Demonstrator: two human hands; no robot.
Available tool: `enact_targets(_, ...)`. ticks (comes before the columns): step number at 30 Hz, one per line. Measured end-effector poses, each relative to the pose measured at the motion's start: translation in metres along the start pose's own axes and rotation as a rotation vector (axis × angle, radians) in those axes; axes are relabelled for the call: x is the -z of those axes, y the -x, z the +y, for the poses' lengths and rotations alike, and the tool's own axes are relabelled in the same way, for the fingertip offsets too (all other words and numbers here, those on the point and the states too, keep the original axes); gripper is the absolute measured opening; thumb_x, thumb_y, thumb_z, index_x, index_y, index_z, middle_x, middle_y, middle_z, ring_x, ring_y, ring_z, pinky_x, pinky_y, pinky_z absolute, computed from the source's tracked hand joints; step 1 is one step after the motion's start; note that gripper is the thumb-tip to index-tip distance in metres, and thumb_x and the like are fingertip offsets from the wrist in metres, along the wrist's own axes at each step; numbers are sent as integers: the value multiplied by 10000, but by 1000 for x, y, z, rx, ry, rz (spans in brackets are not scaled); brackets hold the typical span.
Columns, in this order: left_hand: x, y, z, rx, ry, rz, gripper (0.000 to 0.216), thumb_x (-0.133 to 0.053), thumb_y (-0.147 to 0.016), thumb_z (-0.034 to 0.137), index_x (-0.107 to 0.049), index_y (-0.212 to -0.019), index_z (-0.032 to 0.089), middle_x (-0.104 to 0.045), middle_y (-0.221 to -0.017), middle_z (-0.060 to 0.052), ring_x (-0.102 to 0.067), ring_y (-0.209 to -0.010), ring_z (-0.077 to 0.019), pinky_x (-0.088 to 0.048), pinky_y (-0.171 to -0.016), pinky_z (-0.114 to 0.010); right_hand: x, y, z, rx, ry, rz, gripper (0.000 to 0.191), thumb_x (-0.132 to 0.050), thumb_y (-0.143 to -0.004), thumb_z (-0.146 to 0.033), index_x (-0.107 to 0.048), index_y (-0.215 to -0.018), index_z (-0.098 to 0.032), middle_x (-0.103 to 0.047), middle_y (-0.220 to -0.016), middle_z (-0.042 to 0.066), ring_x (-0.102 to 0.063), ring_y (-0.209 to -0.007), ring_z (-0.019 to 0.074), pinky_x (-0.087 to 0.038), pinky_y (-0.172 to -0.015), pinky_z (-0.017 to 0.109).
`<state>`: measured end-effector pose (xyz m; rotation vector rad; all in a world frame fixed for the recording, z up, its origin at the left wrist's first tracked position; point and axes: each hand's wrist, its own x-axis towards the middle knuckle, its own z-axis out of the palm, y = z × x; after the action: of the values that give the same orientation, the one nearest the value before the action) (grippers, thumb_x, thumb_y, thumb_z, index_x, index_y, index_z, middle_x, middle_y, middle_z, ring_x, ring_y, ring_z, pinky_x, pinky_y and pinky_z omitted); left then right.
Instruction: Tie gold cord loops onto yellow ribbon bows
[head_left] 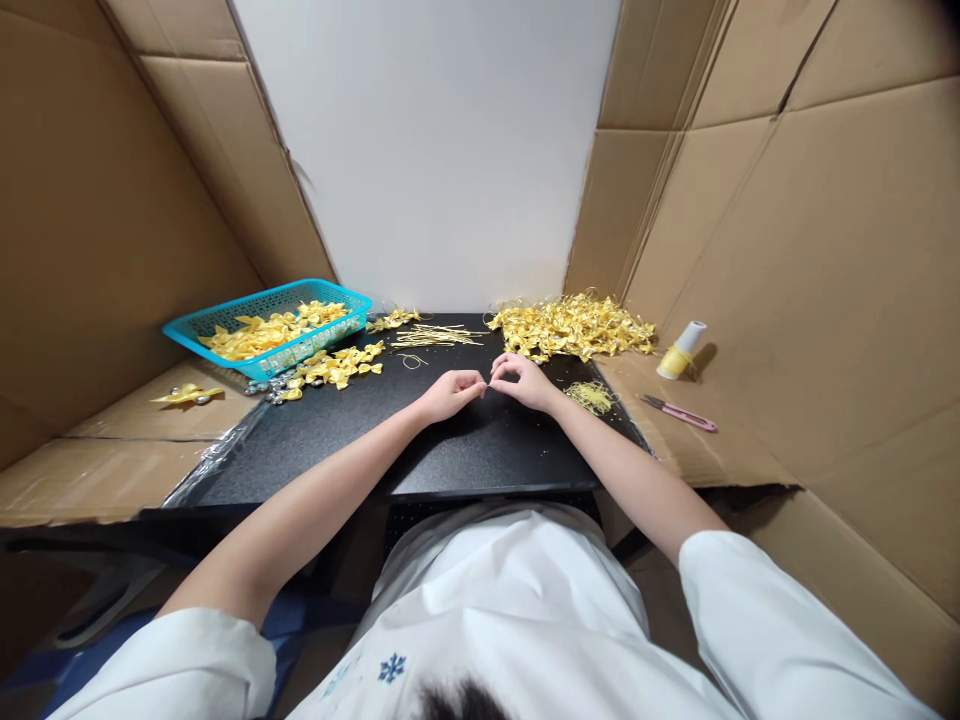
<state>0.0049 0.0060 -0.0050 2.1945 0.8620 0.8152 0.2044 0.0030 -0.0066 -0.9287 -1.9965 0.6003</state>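
My left hand (pixel 452 393) and my right hand (pixel 523 381) meet over the middle of the black table (pixel 360 440), fingertips pinched together almost touching. What they pinch is too small to make out. Beyond them lie a bundle of thin yellow strips (pixel 435 336) and a large heap of yellow ribbon pieces (pixel 574 327). A row of finished yellow bows (pixel 339 366) lies to the left.
A turquoise basket (pixel 225 322) with yellow bows stands at the back left. One loose bow (pixel 187 395) lies on cardboard at the left. A spool of yellow thread (pixel 681 351), pink scissors (pixel 679 412) and a small tangle of yellow thread (pixel 592 396) are at the right. Cardboard walls enclose both sides.
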Motion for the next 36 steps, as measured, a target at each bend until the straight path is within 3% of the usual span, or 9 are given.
enact_targets(8,-1,-2,4,16,48,17,334,-498,-825,457,-563,-697,155,-479,-591,29,-380,-561,-99,-299,-549,-230,7,-1,-2,9,-29,42,110,-667,-757,-265,-649,-670,-199,-590,-925,35,-538,-944,194,-367,-964,398)
enact_targets(15,3,2,3,45,42,30,369,-497,-818,506,-554,-695,163,-496,-615,19,-406,-589,-112,-320,-581,-241,18,-3,5,-234,-309,234,163,-689,-747,-337,-655,-706,-183,-651,-906,44,-583,-883,175,-457,-861,339)
enact_targets(17,3,3,4,24,25,32,379,-475,-834,515,-549,-707,166,-495,-620,18,-407,-594,-117,-325,-587,-245,17,-1,1,-430,-471,110,169,-646,-802,-319,-660,-720,-171,-673,-803,47,-608,-771,159,-487,-819,332)
enact_targets(20,2,5,10,-60,-101,74,363,-424,-885,481,-545,-729,176,-488,-621,13,-406,-607,-131,-334,-606,-261,11,2,-11,-723,-745,-281,294,-514,-917,-348,-678,-793,-139,-712,-787,101,-666,-727,179,-526,-784,341)
enact_targets(23,1,9,18,-224,-338,130,328,-387,-920,396,-538,-716,187,-499,-618,-10,-432,-659,-162,-347,-674,-300,1,5,-23,-819,-987,-469,418,-363,-989,-384,-671,-888,-120,-729,-856,131,-699,-832,195,-530,-864,363)
enact_targets(25,-2,11,23,-319,-478,113,320,-376,-929,358,-541,-710,193,-530,-627,-30,-450,-697,-183,-344,-716,-328,-7,6,-27,-829,-1102,-415,406,-331,-1005,-352,-652,-890,-131,-721,-811,98,-696,-796,171,-531,-878,354)
enact_targets(29,-10,14,29,-441,-726,-36,285,-405,-938,318,-563,-728,206,-638,-752,-61,-493,-835,-208,-322,-807,-359,-18,7,-26,-764,-1103,-195,167,-488,-951,-231,-637,-910,-169,-696,-751,24,-658,-663,123,-552,-757,270)
enact_targets(32,-16,15,28,-524,-822,-90,286,-406,-957,299,-583,-749,214,-666,-806,-56,-509,-896,-203,-303,-846,-353,-20,7,-28,-711,-1087,-188,112,-539,-902,-160,-648,-926,-165,-705,-794,31,-667,-691,126,-546,-666,230)
enact_targets(36,-19,15,23,-608,-914,-44,269,-417,-968,282,-622,-805,220,-682,-853,-43,-521,-922,-184,-285,-902,-339,-16,7,-31,-729,-1141,-190,116,-554,-875,-89,-648,-906,-149,-704,-783,27,-666,-671,112,-534,-608,202)
